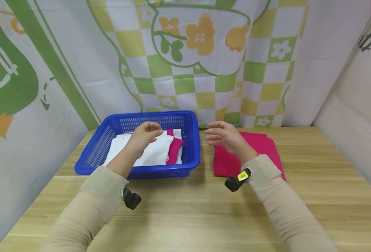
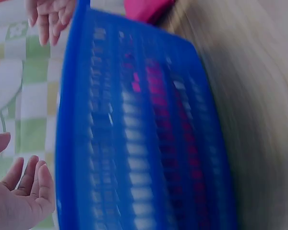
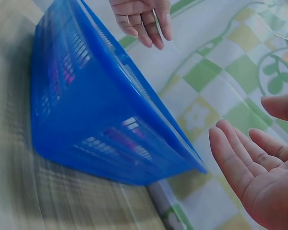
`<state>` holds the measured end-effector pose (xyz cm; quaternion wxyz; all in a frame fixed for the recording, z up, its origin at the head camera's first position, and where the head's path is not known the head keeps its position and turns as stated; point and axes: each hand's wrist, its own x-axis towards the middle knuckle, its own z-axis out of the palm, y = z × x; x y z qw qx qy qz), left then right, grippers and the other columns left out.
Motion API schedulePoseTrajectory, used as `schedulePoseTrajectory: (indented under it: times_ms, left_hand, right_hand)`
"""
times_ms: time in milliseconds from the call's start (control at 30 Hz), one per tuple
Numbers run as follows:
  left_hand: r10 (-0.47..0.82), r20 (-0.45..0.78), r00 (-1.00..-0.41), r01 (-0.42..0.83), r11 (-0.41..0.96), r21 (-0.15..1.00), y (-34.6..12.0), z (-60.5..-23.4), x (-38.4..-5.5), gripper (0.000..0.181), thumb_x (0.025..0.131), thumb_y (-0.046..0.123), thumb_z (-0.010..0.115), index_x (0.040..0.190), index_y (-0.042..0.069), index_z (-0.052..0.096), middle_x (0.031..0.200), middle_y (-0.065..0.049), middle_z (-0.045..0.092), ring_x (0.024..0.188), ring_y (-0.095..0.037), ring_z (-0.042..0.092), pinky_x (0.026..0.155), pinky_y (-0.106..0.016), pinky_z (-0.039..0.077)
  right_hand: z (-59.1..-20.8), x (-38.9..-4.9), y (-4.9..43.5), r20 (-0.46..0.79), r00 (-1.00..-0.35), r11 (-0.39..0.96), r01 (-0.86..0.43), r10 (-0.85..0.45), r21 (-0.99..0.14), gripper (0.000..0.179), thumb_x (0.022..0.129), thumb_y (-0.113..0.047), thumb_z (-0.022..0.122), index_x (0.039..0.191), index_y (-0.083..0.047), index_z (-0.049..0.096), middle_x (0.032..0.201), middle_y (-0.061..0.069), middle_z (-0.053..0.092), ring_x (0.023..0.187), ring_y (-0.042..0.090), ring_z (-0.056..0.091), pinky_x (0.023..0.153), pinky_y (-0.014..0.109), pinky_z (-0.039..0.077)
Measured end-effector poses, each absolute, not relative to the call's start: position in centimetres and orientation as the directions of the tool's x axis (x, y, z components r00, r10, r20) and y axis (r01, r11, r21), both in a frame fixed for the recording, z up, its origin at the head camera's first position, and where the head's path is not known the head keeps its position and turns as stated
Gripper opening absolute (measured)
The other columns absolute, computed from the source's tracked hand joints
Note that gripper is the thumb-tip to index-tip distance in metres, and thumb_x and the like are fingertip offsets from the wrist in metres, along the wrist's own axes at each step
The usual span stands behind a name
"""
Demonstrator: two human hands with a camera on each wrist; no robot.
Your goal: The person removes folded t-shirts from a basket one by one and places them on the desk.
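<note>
My left hand (image 1: 143,137) hovers over the blue plastic basket (image 1: 195,140), fingers relaxed and slightly bent, holding nothing. Inside the basket lie folded white cloths (image 1: 155,151) and a folded pink cloth (image 1: 175,150). To the right of the basket my right hand (image 1: 225,137) is raised, palm turned inward, with loose fingers and nothing in them. Below and behind it a folded pink-red cloth (image 1: 264,150) lies on the table, partly covered by the hand and sleeve. The right wrist view shows the right hand (image 3: 259,167) with its fingers spread apart, beside the basket's outer wall.
The wooden table (image 1: 185,217) runs up to a patterned curtain (image 1: 204,87) at the back. Printed fabric walls (image 1: 31,140) stand on the left and right. A black wrist camera (image 1: 132,198) sits at the left cuff, another (image 1: 234,182) at the right.
</note>
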<state>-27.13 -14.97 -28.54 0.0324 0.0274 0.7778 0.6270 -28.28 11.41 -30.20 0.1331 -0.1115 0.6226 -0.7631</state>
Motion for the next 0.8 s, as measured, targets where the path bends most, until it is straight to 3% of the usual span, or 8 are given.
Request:
schedulePoseTrajectory:
  times_ms: [200,500,800]
  left_hand:
    - [0.033,-0.083,-0.996,-0.066,0.345,0.936,-18.5,-28.9,-27.0,0.043,0.086,0.017,0.052,0.121,-0.004,0.037,0.118,-0.018,0.041,0.112,-0.03,0.039,0.093,-0.037,0.033]
    - [-0.057,-0.074,-0.996,-0.091,0.446,0.89,-22.9,-28.6,-26.2,0.051,0.087,0.024,0.05,0.125,-0.005,0.032,0.124,-0.02,0.035,0.117,-0.032,0.033,0.094,-0.041,0.03]
    - [-0.092,-0.169,-0.981,-0.192,0.561,0.805,-26.3,-29.4,-26.4,0.058,0.088,0.028,0.046,0.128,-0.009,0.026,0.129,-0.027,0.028,0.115,-0.039,0.032,0.093,-0.044,0.031]
  right_hand:
    - [-30.0,-28.5,9.1,-0.002,-0.922,-0.197,0.085,-0.388,-0.977,0.035,0.085,0.0,0.046,0.116,0.012,0.033,0.091,0.012,0.055,0.08,0.024,0.059,0.083,0.046,0.039]
    - [-29.7,-28.8,5.8,-0.055,-0.895,-0.165,0.142,-0.443,-0.976,0.039,0.084,0.003,0.045,0.119,0.013,0.033,0.1,0.024,0.05,0.076,0.023,0.059,0.077,0.043,0.044]
    - [-30.6,-29.3,2.9,-0.114,-0.886,-0.037,0.146,-0.449,-0.989,0.031,0.083,-0.001,0.051,0.111,0.009,0.041,0.107,0.03,0.05,0.079,0.031,0.058,0.073,0.041,0.046]
